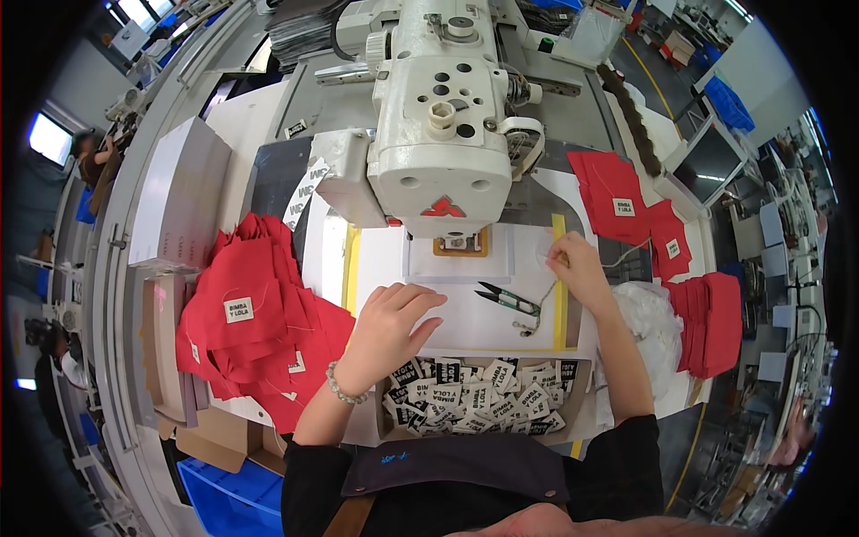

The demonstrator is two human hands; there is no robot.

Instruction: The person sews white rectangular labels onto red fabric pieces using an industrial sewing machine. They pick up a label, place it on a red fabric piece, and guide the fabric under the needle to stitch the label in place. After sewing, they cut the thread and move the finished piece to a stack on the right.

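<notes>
Left hand is loose-fingered and empty near the snips; right hand has fingertips pinched together, can't tell on what

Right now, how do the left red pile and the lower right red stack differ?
The left pile sprawls loosely; the right stack is compact. The left pile shows pale labels, while the right stack shows none. The left pile covers more area than the right stack. Both are red.
</notes>
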